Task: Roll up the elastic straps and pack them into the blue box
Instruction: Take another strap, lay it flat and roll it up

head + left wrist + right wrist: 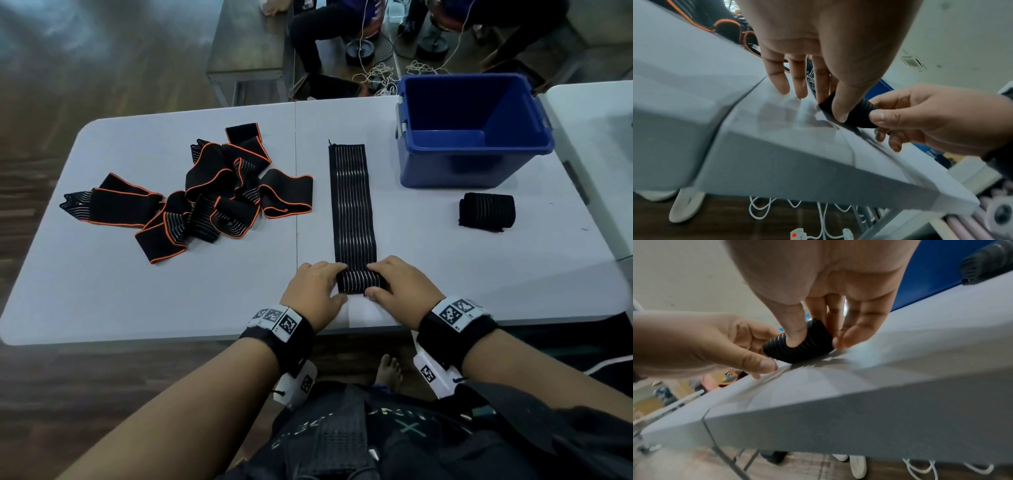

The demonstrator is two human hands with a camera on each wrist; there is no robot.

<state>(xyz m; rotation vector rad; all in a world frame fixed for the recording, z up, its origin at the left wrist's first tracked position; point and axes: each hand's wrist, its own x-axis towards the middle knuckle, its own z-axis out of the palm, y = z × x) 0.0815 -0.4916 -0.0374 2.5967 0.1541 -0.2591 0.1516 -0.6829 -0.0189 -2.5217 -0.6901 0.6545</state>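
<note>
- Fingers (327,270) of the left hand (315,291) curl over the left end of the small roll at the near end of the striped strap (352,205); thumb sits on the near side of the roll, so the hand pinches it.
- Left wrist view: thumb presses the front of the roll while the index and middle fingers lie behind it; the two outer fingers rest straight on the counter (171,274).
- Right hand (402,286) grips the right end of the same roll, fingers over the top, thumb on the near face.
- Right wrist view: thumb dents the ribbed black fabric; the remaining fingers are bent down behind the roll, tips touching the counter.
- Striped strap: black with thin pale lines, laid flat and straight, running away from the person; only the near end is rolled, close to the counter's near edge.
- Blue box (472,133): open top, standing at the far right of the counter; no straps visible inside it.
- Rolled strap (487,213): finished black bundle lying on the counter just in front of the blue box, apart from both hands.
- Loose pile of straps (205,192): black with orange edging, tangled on the left half of the counter, well apart from the hands.
- Both wrists carry black bands with white marker tags.
</note>
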